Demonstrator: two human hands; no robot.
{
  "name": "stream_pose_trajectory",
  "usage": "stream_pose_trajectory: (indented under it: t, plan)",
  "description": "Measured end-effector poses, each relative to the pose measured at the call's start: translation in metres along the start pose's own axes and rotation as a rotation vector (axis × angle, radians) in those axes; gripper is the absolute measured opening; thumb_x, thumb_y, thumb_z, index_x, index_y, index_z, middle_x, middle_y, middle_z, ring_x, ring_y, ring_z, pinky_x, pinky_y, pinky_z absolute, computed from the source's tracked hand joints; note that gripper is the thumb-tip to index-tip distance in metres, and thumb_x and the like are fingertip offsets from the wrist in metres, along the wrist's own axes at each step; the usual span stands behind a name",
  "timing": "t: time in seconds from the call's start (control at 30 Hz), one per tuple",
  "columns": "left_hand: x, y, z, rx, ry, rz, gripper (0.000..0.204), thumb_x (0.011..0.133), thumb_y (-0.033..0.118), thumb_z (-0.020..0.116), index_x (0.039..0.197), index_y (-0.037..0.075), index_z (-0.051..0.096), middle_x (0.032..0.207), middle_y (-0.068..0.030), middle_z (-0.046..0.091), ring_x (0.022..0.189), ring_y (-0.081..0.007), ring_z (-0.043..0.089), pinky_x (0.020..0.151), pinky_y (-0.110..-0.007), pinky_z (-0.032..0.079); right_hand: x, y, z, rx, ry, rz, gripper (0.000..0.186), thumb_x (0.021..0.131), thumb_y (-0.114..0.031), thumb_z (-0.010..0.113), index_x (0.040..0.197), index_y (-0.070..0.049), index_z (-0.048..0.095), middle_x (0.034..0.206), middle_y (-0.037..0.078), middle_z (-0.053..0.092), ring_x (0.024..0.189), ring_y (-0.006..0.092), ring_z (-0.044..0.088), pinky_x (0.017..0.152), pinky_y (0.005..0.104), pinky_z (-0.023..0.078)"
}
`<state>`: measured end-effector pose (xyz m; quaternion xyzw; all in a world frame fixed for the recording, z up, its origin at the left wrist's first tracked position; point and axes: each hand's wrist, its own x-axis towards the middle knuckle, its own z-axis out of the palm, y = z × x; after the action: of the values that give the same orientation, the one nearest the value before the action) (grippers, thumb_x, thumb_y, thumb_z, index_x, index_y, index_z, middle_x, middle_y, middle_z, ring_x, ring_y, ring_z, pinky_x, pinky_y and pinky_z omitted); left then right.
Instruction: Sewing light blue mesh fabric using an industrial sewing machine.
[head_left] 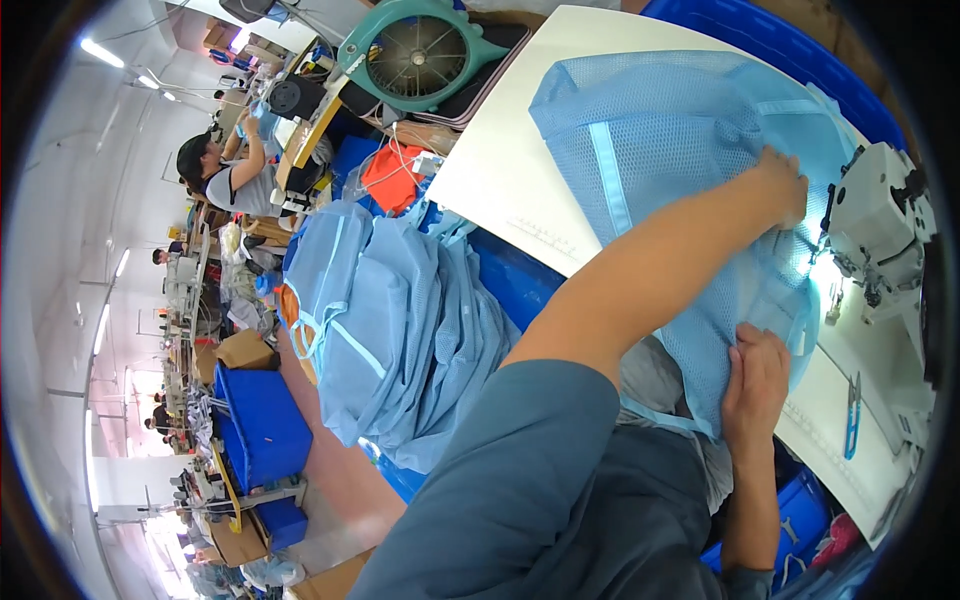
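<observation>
Blue fabric (680,115): matt, porous mesh; tabletop (510,150): smooth; bin (260,425): plastic.

This place is looking like a sewing workshop, because a white sewing machine (880,230) is shining a small bright light (825,272) by some blue net cloth (655,125), and blue snips (852,430) are lying close by on the white worktop (500,180). A big heap of blue net pieces (410,320) is sitting next to the worktop, and a person in a dark cap (240,190) is working farther back. More machines (293,200) are standing in a long row, a big blue bin (262,415) is standing on the floor (335,480), and long lamps (103,53) are shining overhead.
</observation>
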<state>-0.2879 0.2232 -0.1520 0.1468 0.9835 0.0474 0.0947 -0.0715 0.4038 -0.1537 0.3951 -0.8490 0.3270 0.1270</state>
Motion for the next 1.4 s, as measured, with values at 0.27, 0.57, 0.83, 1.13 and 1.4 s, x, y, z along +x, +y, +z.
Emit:
stream_pose_trajectory:
  t: [0.27, 0.57, 0.83, 1.13, 1.4]
  plan:
    - [-0.021, -0.063, 0.031, 0.252, 0.350, 0.213, 0.039, 0.101, 0.032, 0.056, 0.118, 0.001, 0.071, 0.131, -0.0197, 0.068, 0.124, -0.0387, 0.063, 0.107, -0.051, 0.049, 0.000, 0.007, 0.027, 0.067, -0.066, -0.048, 0.021, 0.086, -0.007, 0.062, 0.105, 0.000, 0.063, 0.120, 0.018, 0.068, 0.118, 0.0348, 0.064, 0.111, 0.0523, 0.046]
    - [-0.116, 0.060, 0.002, -0.072, 0.441, 0.443, 0.032, 0.085, 0.008, 0.061, 0.114, -0.002, 0.070, 0.115, -0.0137, 0.068, 0.109, -0.0332, 0.064, 0.098, -0.044, 0.050, -0.019, 0.015, 0.017, 0.017, 0.072, 0.079, 0.014, 0.089, -0.005, 0.067, 0.103, -0.001, 0.064, 0.118, 0.015, 0.068, 0.119, 0.0312, 0.066, 0.107, 0.0483, 0.051]
    - [-0.134, 0.051, 0.035, -0.057, 0.465, 0.475, 0.046, 0.086, 0.003, 0.063, 0.132, 0.003, 0.066, 0.136, -0.0074, 0.064, 0.120, -0.0288, 0.061, 0.104, -0.044, 0.047, -0.017, 0.026, -0.060, -0.190, 0.273, 0.244, 0.039, 0.086, -0.016, 0.078, 0.123, -0.009, 0.071, 0.115, 0.009, 0.068, 0.106, 0.0314, 0.066, 0.089, 0.0436, 0.053]
    - [-0.141, 0.076, 0.033, 0.116, 0.366, 0.441, 0.049, 0.087, 0.008, 0.064, 0.135, 0.000, 0.062, 0.144, -0.0121, 0.058, 0.131, -0.0287, 0.056, 0.115, -0.047, 0.040, -0.029, 0.032, -0.062, -0.062, 0.159, 0.536, 0.029, 0.092, -0.023, 0.077, 0.111, -0.004, 0.068, 0.091, 0.009, 0.065, 0.079, 0.0279, 0.066, 0.068, 0.0386, 0.054]
    - [-0.142, 0.059, 0.035, -0.067, 0.364, 0.489, 0.049, 0.088, 0.007, 0.064, 0.137, 0.002, 0.062, 0.146, -0.0116, 0.057, 0.139, -0.0283, 0.052, 0.119, -0.046, 0.037, -0.052, 0.023, -0.052, -0.103, 0.001, 0.431, 0.017, 0.095, -0.017, 0.070, 0.086, -0.007, 0.058, 0.082, 0.009, 0.058, 0.074, 0.0296, 0.063, 0.064, 0.0417, 0.052]
